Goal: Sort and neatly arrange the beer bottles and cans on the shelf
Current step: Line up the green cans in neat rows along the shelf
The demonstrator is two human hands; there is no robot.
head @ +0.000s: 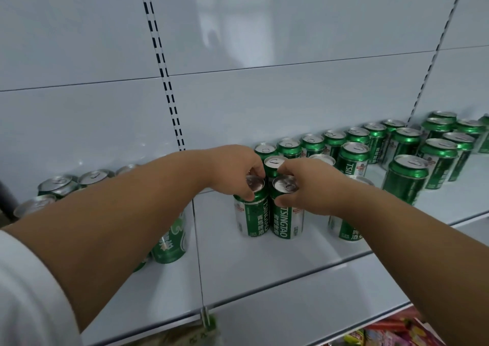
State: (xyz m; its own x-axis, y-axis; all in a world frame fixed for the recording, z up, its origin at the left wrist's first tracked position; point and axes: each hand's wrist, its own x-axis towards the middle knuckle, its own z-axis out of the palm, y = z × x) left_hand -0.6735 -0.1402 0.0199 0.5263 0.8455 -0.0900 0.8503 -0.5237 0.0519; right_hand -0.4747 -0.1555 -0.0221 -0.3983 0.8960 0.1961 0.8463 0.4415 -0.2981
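Now both hands curl round upright green cans: left hand (235, 172) grips the left can (252, 208), right hand (304, 184) its touching neighbour (287, 210).

My cans (284, 210) glossy green printed metal w/ bare brushed-alu lids, shelf (264, 263) smooth semi-gloss painted sheet metal, back panel (238, 28) same, shiny reflective, my sleeve (23, 292) matt white cloth

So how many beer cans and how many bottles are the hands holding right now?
Green Tsingtao beer cans: 2, the left can gripped by the left hand and the right can gripped by the right hand
Beer bottles: 0
Total: 2
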